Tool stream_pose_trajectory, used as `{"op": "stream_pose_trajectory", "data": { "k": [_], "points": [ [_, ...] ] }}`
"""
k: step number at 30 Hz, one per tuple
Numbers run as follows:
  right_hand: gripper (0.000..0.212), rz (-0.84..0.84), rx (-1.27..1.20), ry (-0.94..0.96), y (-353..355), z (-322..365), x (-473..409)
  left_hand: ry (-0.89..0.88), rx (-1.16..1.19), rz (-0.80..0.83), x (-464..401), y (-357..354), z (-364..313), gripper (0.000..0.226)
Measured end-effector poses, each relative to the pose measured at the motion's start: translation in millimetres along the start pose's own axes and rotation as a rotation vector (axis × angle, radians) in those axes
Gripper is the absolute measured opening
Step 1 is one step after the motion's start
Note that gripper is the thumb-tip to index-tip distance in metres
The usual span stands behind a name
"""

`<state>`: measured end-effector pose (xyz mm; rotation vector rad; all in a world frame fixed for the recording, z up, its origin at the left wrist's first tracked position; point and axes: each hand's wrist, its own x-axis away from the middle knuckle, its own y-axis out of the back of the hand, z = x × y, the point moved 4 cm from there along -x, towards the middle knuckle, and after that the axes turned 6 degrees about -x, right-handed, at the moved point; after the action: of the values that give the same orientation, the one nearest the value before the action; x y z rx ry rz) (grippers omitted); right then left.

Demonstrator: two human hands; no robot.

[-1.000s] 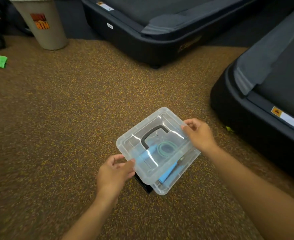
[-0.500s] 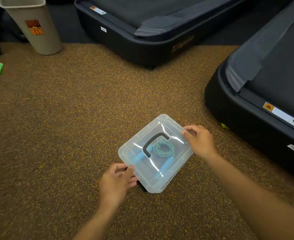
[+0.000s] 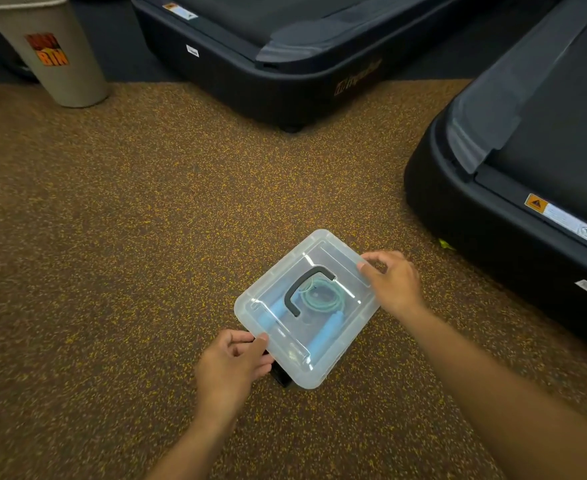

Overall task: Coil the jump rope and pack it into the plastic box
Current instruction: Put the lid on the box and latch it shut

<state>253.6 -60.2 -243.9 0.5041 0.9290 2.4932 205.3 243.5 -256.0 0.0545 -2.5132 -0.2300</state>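
Head view
Box: the plastic box point(image 3: 337, 355) sits on the speckled floor point(image 3: 146, 254), its clear lid point(image 3: 323, 251) on top with a dark handle point(image 3: 302, 285).
Rope: my jump rope point(image 3: 321, 299) lies coiled inside, blue grips showing through the lid.
Left hand: my left hand point(image 3: 231, 367) pinches the near-left edge of the lid.
Right hand: my right hand point(image 3: 394, 282) curls round the far-right edge.
Around: treadmills point(image 3: 285, 64) beyond, a bin point(image 3: 47, 53) far left.
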Motion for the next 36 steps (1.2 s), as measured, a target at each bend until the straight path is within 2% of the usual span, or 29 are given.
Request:
{"op": "stream_pose_trajectory", "data": {
  "k": [6,11,14,17,19,21,27,31,36],
  "points": [
    [0.020,-0.005,-0.016,-0.002,0.0,-1.8,-1.1,0.006,-0.019,0.017,-4.4,-0.5,1.6,0.020],
    [0.022,0.029,-0.027,-0.056,-1.6,-2.1,2.1,0.010,-0.100,0.018,-4.8,0.8,3.8,0.029],
    [0.035,0.040,-0.035,-0.088,-3.4,-2.8,0.4,-0.143,-0.410,-0.057,-8.3,4.8,-3.0,0.051],
    [0.062,0.042,-0.123,-0.171,-2.6,-7.6,0.6,-0.391,-0.682,-0.079,-10.9,5.3,-18.3,0.083],
    [0.073,0.062,-0.199,-0.235,-3.4,-11.4,2.7,-0.539,-0.793,-0.011,-17.5,-2.1,-30.6,0.087],
    [0.076,0.087,-0.238,-0.268,-7.2,-14.1,4.8,-0.659,-0.873,0.097,-26.1,-16.6,-46.4,0.080],
    [0.064,0.031,-0.384,-0.339,-17.0,-13.6,11.8,-0.945,-1.062,0.381,-66.6,-80.4,-99.9,0.070],
    [0.061,-0.057,-0.466,-0.266,-17.7,-11.6,13.5,-0.922,-1.203,0.476,-93.9,-106.8,-126.4,0.087],
    [0.055,-0.137,-0.424,-0.171,-16.9,-8.7,16.5,-0.825,-1.425,0.539,-106.5,-123.7,-142.9,0.108]
  ]
}}
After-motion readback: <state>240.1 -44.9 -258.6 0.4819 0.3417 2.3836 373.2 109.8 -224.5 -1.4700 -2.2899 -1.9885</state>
